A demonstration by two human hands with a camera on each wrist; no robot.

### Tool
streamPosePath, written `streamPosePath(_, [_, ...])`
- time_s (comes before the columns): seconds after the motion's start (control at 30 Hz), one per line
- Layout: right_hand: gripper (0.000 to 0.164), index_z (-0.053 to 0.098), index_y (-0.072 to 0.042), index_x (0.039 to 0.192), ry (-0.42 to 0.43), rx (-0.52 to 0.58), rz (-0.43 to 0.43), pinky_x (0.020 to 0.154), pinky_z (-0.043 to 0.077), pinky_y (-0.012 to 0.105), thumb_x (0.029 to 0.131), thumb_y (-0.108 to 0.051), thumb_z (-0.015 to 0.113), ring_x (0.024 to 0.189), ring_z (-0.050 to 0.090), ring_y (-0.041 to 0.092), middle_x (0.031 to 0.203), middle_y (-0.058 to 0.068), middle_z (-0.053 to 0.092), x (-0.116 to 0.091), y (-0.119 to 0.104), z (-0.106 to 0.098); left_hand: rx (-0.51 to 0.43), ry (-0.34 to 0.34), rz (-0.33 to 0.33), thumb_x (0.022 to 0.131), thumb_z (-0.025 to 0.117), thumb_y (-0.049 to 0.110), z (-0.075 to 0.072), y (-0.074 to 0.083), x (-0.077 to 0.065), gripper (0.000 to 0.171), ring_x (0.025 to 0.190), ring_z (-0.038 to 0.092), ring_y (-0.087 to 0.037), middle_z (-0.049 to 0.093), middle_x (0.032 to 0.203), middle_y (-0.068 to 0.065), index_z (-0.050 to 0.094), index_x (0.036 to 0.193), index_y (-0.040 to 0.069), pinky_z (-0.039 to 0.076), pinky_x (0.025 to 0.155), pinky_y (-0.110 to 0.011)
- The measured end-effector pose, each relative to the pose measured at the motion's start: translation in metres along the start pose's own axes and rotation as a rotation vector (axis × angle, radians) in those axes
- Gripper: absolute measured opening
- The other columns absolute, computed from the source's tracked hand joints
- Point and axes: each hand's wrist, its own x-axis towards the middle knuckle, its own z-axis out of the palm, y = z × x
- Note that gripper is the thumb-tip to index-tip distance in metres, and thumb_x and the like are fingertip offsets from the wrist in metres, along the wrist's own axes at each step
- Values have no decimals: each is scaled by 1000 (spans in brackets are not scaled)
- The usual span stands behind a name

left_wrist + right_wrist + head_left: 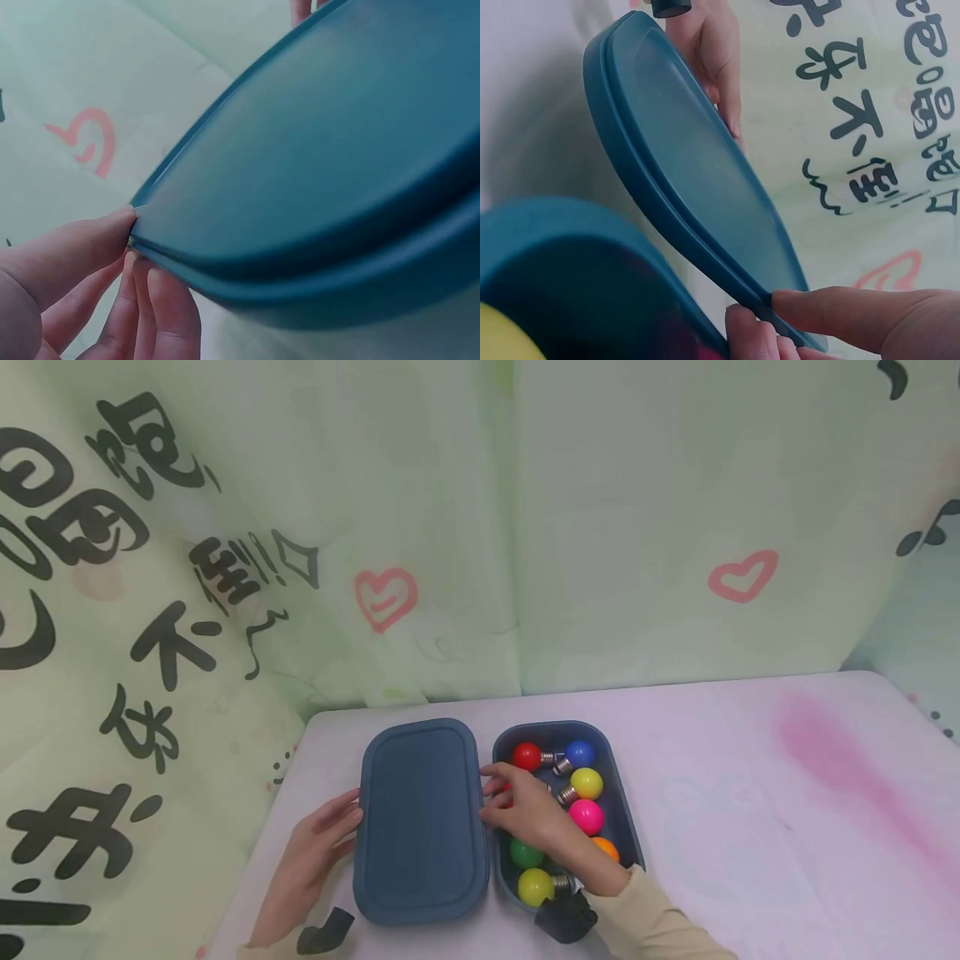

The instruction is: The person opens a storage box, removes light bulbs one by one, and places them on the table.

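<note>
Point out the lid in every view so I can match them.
Head: the lid is in the lower half, just left of center.
Left wrist: the lid fills much of the right side, cut off by the frame.
Right wrist: the lid slants from upper left to lower right of center.
Shared landmark: the left hand, at the lid's edge.

A draped nook, room type unclear: printed green hangings (615,518) around a pale pink table (735,810).

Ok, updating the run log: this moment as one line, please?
left hand: pinches blue container lid | right hand: pinches opposite edge | open blue container: holds coloured light bulbs
</note>
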Motion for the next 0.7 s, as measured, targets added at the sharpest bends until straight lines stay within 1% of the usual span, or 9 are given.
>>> streamPosePath(0.17, [53, 55, 2, 133, -23, -28, -1, 76, 60, 31, 84, -1, 74, 85, 63, 15, 104, 11, 63, 4, -4, 6, 30, 6, -3, 91, 72, 33, -8, -1, 0, 62, 114, 59, -2, 54, 144, -2, 50, 145, 11, 50, 97, -29])
streamPosePath(0.23, [53, 55, 2, 133, -33, -30, 10, 77, 60, 32, 84, -1, 74, 87, 64, 17, 105, 12, 64, 5, -6, 9, 47, 6, -9, 91, 72, 36, -10, -1, 0, 64, 114, 59, -1, 52, 146, -3, 49, 146, 12, 49, 100, -31])
streamPosePath(0.33, [55, 53, 3, 135, -45, -41, 19, 78, 60, 35, 84, -1, 74, 91, 66, 20, 107, 13, 63, 7, -8, 13, 65, 12, -22, 90, 72, 38, -14, -1, 0, 65, 114, 58, 1, 51, 147, -4, 49, 146, 13, 49, 101, -32])
streamPosePath(0.5, [57, 51, 3, 136, -61, -79, 25, 79, 60, 37, 84, -2, 74, 95, 66, 23, 110, 14, 63, 11, -9, 19, 79, 19, -32, 91, 71, 37, -22, -2, 1, 65, 111, 59, 2, 51, 147, -4, 47, 147, 11, 50, 96, -28])
streamPosePath(0.7, [57, 51, 6, 135, -76, -92, 6, 76, 60, 37, 84, 1, 73, 92, 66, 23, 108, 15, 62, 16, -12, 25, 95, 13, -29, 93, 70, 36, -29, -3, 4, 66, 108, 60, 4, 50, 148, -7, 45, 148, 10, 52, 95, -27])
